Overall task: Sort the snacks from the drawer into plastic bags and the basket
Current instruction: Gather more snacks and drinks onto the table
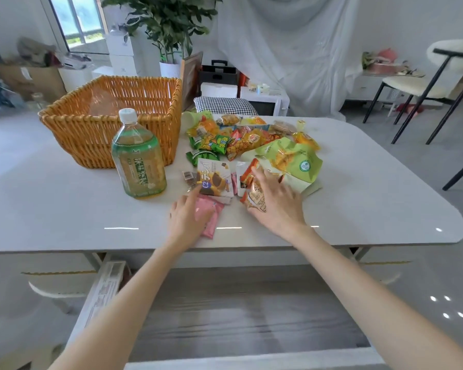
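A pile of snack packets point(241, 137) lies on the white table point(358, 204), right of an orange wicker basket point(112, 116). My left hand point(187, 217) rests on a pink packet point(211, 217) near the table's front edge, fingers spread. My right hand point(275, 201) lies flat on an orange-and-white snack packet point(254, 193), fingers apart. A white chocolate-biscuit box point(214, 177) sits between the hands. A large light-green bag point(297, 158) lies behind my right hand. The pulled-out drawer point(225, 316) below the table shows a bare grey bottom.
A big green-tea bottle point(138, 158) stands in front of the basket. A black-legged chair point(422, 84) stands at the right, a potted plant point(169, 30) behind the basket. Boxes and clutter line the back wall.
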A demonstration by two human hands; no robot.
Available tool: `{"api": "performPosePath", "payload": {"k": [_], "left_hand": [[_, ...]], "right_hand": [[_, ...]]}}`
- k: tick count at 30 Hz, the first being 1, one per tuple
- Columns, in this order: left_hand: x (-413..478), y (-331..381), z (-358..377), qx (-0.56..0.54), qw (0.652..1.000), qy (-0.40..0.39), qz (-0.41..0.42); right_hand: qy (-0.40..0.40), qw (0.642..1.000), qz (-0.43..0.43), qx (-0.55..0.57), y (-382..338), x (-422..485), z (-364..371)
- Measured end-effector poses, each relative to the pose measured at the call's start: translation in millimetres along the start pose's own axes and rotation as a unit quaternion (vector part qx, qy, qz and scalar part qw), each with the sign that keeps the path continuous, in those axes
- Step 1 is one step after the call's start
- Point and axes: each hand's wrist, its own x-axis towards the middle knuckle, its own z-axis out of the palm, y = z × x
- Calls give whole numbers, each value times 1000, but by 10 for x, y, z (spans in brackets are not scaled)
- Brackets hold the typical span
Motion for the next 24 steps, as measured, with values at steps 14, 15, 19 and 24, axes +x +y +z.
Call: {"api": "performPosePath", "payload": {"k": [14, 15, 19, 24], "left_hand": [[855, 88, 347, 197, 979, 21, -41], [880, 113, 324, 194, 980, 6, -53], [811, 149, 191, 179, 982, -29, -57], [393, 225, -102, 69, 997, 17, 15]], "right_hand": [[-37, 999, 28, -28, 124, 1116, 511], [-47, 998, 30, -31, 120, 1155, 505], [-66, 997, 32, -30, 86, 1161, 404], [56, 997, -27, 35, -198, 849, 96]]}}
